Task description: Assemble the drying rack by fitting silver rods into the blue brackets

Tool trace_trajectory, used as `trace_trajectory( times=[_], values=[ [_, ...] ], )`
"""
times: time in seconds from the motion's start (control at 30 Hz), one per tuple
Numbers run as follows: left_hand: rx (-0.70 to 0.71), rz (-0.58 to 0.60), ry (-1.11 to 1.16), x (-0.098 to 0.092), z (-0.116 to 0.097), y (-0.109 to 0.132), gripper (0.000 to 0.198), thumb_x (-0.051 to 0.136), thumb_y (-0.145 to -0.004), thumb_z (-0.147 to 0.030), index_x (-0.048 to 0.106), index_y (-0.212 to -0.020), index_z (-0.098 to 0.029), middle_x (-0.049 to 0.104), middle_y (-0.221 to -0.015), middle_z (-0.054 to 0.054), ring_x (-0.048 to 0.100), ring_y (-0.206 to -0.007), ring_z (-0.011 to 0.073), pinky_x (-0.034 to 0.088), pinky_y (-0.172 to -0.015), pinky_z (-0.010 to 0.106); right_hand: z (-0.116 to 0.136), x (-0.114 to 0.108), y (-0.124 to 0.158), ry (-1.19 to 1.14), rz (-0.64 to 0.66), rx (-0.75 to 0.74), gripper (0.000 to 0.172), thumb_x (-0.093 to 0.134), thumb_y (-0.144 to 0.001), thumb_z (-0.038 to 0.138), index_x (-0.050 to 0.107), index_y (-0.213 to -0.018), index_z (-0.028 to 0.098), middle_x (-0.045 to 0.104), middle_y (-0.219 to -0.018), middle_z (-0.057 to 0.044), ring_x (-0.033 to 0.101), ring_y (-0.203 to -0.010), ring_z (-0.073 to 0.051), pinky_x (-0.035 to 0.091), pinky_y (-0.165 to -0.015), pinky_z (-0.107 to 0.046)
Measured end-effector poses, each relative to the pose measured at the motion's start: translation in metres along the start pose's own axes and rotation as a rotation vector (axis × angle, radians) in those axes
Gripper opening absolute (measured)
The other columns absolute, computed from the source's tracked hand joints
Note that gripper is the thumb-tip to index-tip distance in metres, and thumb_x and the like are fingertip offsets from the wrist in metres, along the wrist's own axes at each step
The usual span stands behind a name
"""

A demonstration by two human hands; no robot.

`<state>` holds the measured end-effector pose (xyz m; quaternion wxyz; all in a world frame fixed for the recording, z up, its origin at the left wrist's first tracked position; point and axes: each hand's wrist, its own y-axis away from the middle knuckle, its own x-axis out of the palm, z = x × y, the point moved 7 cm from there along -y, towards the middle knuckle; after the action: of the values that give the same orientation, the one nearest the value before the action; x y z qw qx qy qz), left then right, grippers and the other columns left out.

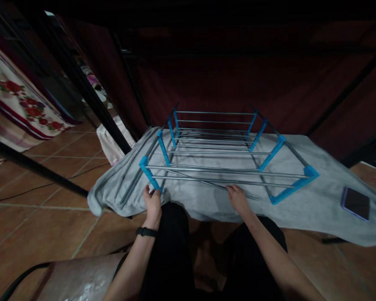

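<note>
A rack of grey metal rods [213, 169] joined by blue plastic connectors [271, 154] stands on a light grey cloth. My left hand [152, 202], with a black band on the wrist, is at the rack's near left corner, its curled fingers on the lower end of the blue corner connector [149, 173]. Between the fingers of my right hand [238, 198] is a loose thin metal rod [207, 182], which slants from under the front rods towards the right. A longer side rod [133, 182] lies along the left of the rack.
The grey cloth [200, 205] covers a low surface in front of my knees. A phone [356, 203] rests on its right part. Dark metal frame bars [81, 92] and a dark red curtain [207, 83] stand behind and left. A cable [50, 184] crosses the tiled floor.
</note>
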<state>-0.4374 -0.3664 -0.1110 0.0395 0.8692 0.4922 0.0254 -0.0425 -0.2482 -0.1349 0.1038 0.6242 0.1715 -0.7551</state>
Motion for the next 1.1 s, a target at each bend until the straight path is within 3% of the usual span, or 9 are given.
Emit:
trace_trajectory(
  times=[0.17,0.33,0.6,0.77,1.1],
  values=[
    [-0.111,-0.054,0.032,-0.004,0.007,0.002,0.057,0.06,-0.07,-0.014,0.048,-0.125,-0.024,0.04,-0.141,0.012,0.058,-0.108,0.0198,0.05,-0.067,0.023,0.001,0.006,0.0,0.07,-0.026,-0.013,0.039,0.041,-0.092,0.012,0.057,-0.127,0.02,0.06,-0.123,-0.012,0.057,-0.106,-0.024,0.039,-0.093,-0.037],
    [-0.095,-0.046,0.062,-0.006,0.008,0.002,0.056,0.06,-0.068,-0.015,0.049,-0.122,-0.024,0.041,-0.138,0.01,0.058,-0.102,0.0176,0.05,-0.067,0.024,-0.004,0.009,-0.001,0.06,0.002,0.006,0.041,0.038,-0.09,0.006,0.06,-0.122,0.02,0.063,-0.116,-0.013,0.059,-0.101,-0.024,0.039,-0.09,-0.036],
    [-0.058,-0.069,0.041,-0.008,0.003,0.002,0.055,0.061,-0.065,-0.014,0.05,-0.118,-0.024,0.05,-0.121,0.008,0.057,-0.085,0.0117,0.048,-0.067,0.025,-0.007,0.004,-0.002,-0.097,-0.039,-0.016,0.031,0.041,-0.091,0.011,0.062,-0.113,0.018,0.062,-0.115,-0.011,0.055,-0.11,-0.022,0.04,-0.095,-0.033],
    [-0.048,-0.042,0.019,-0.006,0.001,0.002,0.058,0.061,-0.066,-0.014,0.049,-0.122,-0.021,0.054,-0.109,0.007,0.056,-0.082,0.0114,0.048,-0.068,0.026,-0.013,-0.005,0.003,-0.172,-0.076,0.007,0.025,0.047,-0.088,0.011,0.062,-0.106,0.02,0.062,-0.111,-0.009,0.057,-0.105,-0.022,0.043,-0.092,-0.033],
    [-0.005,-0.025,-0.007,-0.004,-0.001,0.005,0.055,0.062,-0.066,-0.015,0.051,-0.12,-0.021,0.049,-0.127,0.01,0.057,-0.094,0.0154,0.051,-0.071,0.027,-0.034,-0.025,0.019,-0.336,-0.217,0.0,0.025,0.047,-0.08,0.005,0.058,-0.095,0.022,0.059,-0.1,-0.007,0.056,-0.1,-0.023,0.046,-0.089,-0.037]
  ],
)
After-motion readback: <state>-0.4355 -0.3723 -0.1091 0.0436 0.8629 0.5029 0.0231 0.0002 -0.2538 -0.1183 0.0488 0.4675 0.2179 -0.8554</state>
